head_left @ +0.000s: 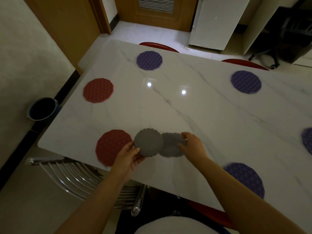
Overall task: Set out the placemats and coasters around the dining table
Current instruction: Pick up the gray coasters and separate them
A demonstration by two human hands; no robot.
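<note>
Dim, warm-toned frame. Two small glare spots on the glossy surface point(219, 115), probably ceiling lamps. Wide-angle bending at the edges. Slight motion blur throughout; corners darkest, soft shadows only.

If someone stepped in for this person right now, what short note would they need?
Left hand: holds a grey coaster above the table edge.
Right hand: pinches a second grey coaster, which the first partly overlaps.
Done: six placemats laid around the marble table: two red at the left, four purple elsewhere.
Left: no coaster is set down yet; place one by each mat.
</note>
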